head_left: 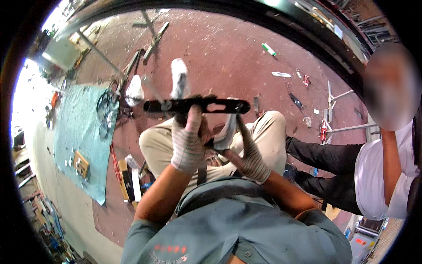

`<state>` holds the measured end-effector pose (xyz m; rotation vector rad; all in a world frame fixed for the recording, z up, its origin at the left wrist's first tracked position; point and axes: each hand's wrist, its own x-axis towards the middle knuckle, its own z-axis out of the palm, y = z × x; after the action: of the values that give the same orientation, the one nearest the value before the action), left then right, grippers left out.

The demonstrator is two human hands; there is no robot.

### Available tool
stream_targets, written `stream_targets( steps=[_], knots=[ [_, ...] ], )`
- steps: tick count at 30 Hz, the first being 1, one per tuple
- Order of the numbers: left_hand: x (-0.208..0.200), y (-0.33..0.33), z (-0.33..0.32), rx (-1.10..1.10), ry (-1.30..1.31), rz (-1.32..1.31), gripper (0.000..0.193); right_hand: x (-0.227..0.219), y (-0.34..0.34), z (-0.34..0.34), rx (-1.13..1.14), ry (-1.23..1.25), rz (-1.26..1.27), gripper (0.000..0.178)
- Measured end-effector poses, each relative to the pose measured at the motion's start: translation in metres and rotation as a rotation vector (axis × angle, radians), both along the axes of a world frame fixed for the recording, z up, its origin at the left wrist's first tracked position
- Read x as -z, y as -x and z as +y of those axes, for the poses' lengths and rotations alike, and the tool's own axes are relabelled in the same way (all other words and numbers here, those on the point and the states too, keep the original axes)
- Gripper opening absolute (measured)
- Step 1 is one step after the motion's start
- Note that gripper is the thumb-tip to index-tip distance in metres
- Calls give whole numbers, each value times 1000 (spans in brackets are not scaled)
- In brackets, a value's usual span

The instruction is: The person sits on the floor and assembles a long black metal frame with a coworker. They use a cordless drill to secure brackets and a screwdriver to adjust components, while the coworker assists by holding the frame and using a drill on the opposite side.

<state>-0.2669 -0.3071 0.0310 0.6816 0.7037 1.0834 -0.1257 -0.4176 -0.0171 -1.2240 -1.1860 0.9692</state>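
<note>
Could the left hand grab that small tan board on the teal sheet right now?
Probably not: the left hand is gripping the black slotted bar, and the tan board lies well off to the left, on the teal sheet.

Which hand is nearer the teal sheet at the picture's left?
Left. The left hand, its thumb against the black slotted bar, is to the right of the teal sheet; the right hand is farther right.

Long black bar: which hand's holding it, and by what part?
The left hand grips the long black bar near its middle; the right hand's hold is unclear.
</note>
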Motion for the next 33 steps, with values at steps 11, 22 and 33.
stream_targets(
  steps=[11,22,33],
  knots=[
    [-8,-54,-13,136,-54,-35,45,16,-10,-10,-67,158,303,34],
    [10,-129,-6,186,81,35,21,19,-111,-44,534,16,214,40],
    [58,-182,-45,421,172,-37,17,-4,-157,-39,656,49,479,32]
  ],
)
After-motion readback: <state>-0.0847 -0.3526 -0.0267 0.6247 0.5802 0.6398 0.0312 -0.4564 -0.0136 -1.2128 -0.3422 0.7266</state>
